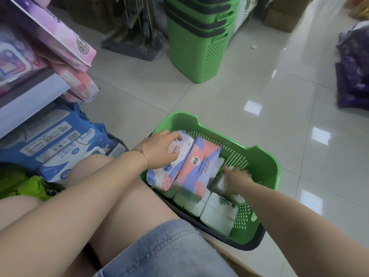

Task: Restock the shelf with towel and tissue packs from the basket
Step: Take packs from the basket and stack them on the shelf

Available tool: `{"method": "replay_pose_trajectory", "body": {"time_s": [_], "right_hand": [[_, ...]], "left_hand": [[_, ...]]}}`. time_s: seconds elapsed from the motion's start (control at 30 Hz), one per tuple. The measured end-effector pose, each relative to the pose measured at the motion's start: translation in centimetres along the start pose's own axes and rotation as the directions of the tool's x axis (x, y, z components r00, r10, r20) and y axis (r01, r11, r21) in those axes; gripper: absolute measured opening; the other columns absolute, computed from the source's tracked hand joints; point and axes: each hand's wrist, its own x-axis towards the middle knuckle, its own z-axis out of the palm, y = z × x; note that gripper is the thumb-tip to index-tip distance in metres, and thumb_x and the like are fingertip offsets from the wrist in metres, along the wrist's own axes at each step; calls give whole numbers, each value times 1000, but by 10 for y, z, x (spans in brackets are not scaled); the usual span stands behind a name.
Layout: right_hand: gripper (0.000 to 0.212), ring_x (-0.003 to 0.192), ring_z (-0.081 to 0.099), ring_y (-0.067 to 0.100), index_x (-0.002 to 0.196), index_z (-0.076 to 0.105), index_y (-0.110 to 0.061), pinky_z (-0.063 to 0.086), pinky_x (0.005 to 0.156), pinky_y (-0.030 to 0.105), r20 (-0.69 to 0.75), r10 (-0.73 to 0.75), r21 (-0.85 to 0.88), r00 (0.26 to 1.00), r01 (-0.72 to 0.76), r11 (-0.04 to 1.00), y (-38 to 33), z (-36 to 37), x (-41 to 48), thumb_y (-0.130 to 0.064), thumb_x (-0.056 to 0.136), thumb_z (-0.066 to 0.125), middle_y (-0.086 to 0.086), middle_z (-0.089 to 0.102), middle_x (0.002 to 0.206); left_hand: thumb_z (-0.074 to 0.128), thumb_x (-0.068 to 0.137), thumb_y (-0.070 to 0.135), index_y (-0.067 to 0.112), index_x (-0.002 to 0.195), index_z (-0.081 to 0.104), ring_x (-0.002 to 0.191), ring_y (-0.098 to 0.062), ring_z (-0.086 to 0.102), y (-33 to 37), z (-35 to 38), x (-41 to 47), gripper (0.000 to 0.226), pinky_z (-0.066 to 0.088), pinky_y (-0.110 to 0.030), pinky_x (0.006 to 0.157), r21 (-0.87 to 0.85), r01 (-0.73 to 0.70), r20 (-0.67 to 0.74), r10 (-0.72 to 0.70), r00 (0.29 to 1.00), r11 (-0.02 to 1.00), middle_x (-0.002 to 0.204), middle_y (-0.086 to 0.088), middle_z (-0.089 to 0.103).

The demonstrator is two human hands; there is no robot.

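The fingers (pixel 175 135) of the left hand (pixel 159 149) are curled over the far end of the first towel pack (pixel 157 178), with the thumb pressed against its printed face, so the hand has a real hold on it. To do the lift well, I would judge it best to keep the thumb and fingers on opposite faces and draw the pack up along its length. It is soft and will likely sag if lifted by one corner. It should also come up clear of the second towel pack (pixel 199 166), which leans touching its right side and may slide as it goes. The first pack lies tilted, its near end resting on the basket's edge close to the knee. The right hand (pixel 236 177) is blurred. It sits low by the right wall among the white tissue packs (pixel 217 214), one finger stretched forward, and whether it has closed on one I cannot tell. If it means to take one, a full wrap round the middle would suit the squashy wrapper. All these packs lie in the green basket (pixel 267 162), on the floor just beside the person's leg. The shelf (pixel 30 96) stands to the left, well apart from the basket, with blue packs (pixel 60 140) under its edge and pink ones above.
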Motion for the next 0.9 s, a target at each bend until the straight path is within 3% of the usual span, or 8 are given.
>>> {"method": "replay_pose_trajectory", "body": {"time_s": [0.13,0.23,0.33,0.43,0.6,0.73,0.83,0.9], "right_hand": [[126,82,59,27,149,1,-33,56,69,37,46,1,7,999,-1,1000,11,-27,-7,-52,54,82,9,56,105],[135,97,61,28,153,5,-24,56,77,38,63,11,1,998,-11,1000,17,-57,-15,-64,48,81,6,60,121],[124,120,52,30,150,22,-24,50,91,42,80,26,-23,996,-24,999,18,-91,-29,-69,48,78,4,48,140],[114,117,53,30,143,39,-23,48,91,42,101,32,-14,994,-31,999,14,-122,-45,-67,46,79,4,51,136],[106,126,47,32,146,34,-21,44,97,41,79,56,-41,995,-53,998,8,-172,-80,-68,60,73,6,42,146],[105,105,59,33,134,50,-17,48,95,42,25,9,26,1000,-10,1000,-1,-210,-109,-75,49,72,8,57,125],[87,95,57,30,126,56,-15,49,88,39,-56,-46,39,997,48,998,-12,-238,-137,-73,62,66,7,57,109],[79,91,57,33,122,55,-15,50,75,40,-119,-77,54,990,84,995,-23,-256,-158,-70,67,66,9,55,106]], "left_hand": [[58,86,29,30,129,45,100,-18,50,2,-16,0,45,45,-39,92,-15,-18,-3,18,1000,1000,120,3,47],[58,87,29,29,128,46,94,-18,48,6,-29,0,43,45,-36,91,-1,-32,-36,32,999,999,120,2,48],[60,87,30,28,130,45,93,-17,47,12,-41,-2,45,45,-33,89,13,-39,-61,40,997,999,124,1,47],[60,87,28,26,132,45,93,-16,44,18,-52,-7,47,44,-33,90,28,-44,-81,46,996,999,129,-2,47],[59,88,28,25,132,44,93,-16,42,25,-69,-21,47,42,-30,87,57,-38,-97,43,994,998,131,-4,47],[60,89,29,25,133,43,94,-16,42,26,-82,-36,47,42,-30,89,64,-20,-109,27,994,998,131,-4,47],[60,90,32,25,134,41,93,-16,44,25,-89,-45,48,41,-26,83,17,7,-100,-6,995,1000,131,-6,49],[60,90,36,23,136,39,93,-17,48,24,-92,-50,52,38,-24,81,-24,41,-93,-43,995,999,129,-8,51]]}}
